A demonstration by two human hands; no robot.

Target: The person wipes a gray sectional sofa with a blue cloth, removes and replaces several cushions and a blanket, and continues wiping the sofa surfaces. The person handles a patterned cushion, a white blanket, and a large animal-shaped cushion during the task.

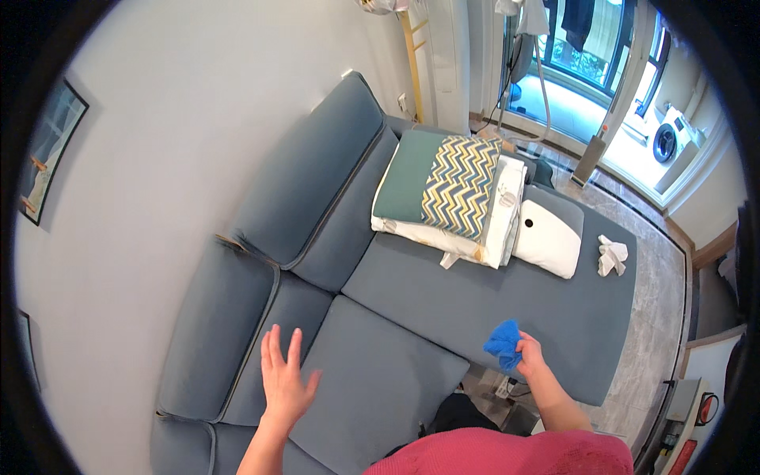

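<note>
My right hand (532, 354) grips a crumpled blue cloth (503, 344) above the chaise part of a grey-blue sofa (570, 320). With fingers spread and nothing in it, my left hand (285, 374) hovers over the sofa near a seat cushion (368, 368) and the backrest (231, 332). Whether its fingers touch the fabric, I cannot tell. Farther along the chaise lies a folded white quilt (433, 234) with a green and zigzag-patterned cushion (439, 181) on top. A white and grey pillow (549, 237) rests against it.
A crumpled white tissue or cloth (612, 256) lies near the chaise's outer edge. On the floor below the seat sits a power strip (505, 387). A garment steamer's hose (543, 89) and pole stand by the glass door. Beyond it is a washing machine (674, 136).
</note>
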